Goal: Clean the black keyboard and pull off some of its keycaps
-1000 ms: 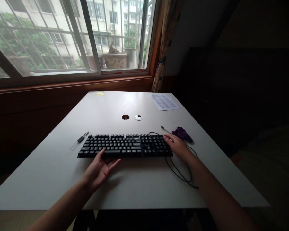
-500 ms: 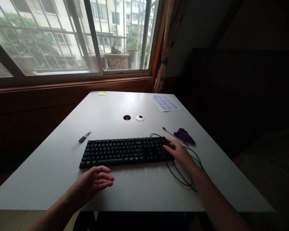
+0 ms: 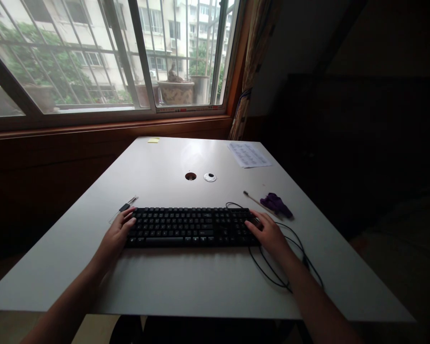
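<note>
A black keyboard (image 3: 186,228) lies on the white table (image 3: 200,282), its long side towards me. My left hand (image 3: 119,230) grips its left end, thumb on top and fingers round the outer side. At the other end my right hand (image 3: 267,231) holds the right edge, with the thumb over the number keys. A black cable (image 3: 272,274) loops on the table under and beside my right forearm. Close by my left fingertips lies a wire tool with a dark middle piece (image 3: 124,207), partly hidden by the hand.
Beyond the keyboard's right end lie a thin brush (image 3: 252,197) and a crumpled purple cloth (image 3: 276,205). Farther back are a round hole (image 3: 190,176), its white cover (image 3: 209,177), printed papers (image 3: 250,155) and yellow sticky notes (image 3: 153,140). A barred window stands behind the table.
My left hand has moved from in front of the keyboard to its left end and taken hold there. The keyboard now lies straighter. My right hand stays on the right end.
</note>
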{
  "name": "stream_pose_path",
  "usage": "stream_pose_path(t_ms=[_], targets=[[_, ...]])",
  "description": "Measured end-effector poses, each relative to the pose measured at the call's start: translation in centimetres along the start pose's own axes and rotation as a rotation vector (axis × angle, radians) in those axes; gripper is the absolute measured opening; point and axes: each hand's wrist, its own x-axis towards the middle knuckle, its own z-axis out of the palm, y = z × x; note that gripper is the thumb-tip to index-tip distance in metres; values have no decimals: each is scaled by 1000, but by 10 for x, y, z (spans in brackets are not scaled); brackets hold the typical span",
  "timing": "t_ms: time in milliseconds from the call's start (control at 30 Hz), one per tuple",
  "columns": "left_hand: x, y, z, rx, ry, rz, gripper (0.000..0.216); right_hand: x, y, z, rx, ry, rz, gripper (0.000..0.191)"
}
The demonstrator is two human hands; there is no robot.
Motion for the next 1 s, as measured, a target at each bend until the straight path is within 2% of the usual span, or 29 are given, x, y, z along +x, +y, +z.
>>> stream_pose_path(t_ms=[167,367,600,767,900,1000], targets=[[16,-10,1,-67,12,13,55,0,-1,-1,-4,-9,-27,48],[30,-19,-6,-70,27,74,55,-1,-2,-1,-21,-39,-91,46],[26,-15,-12,-7,-39,106,57,-3,5,-12,-150,-149,-123,48],[24,-15,-12,101,-99,164,64,-1,14,-15,-131,-151,-132,45],[23,-17,-12,114,-67,180,59,0,16,-13,-95,-125,-143,43],[20,-11,-16,224,25,230,48,1,16,-14,-66,-137,-137,43]])
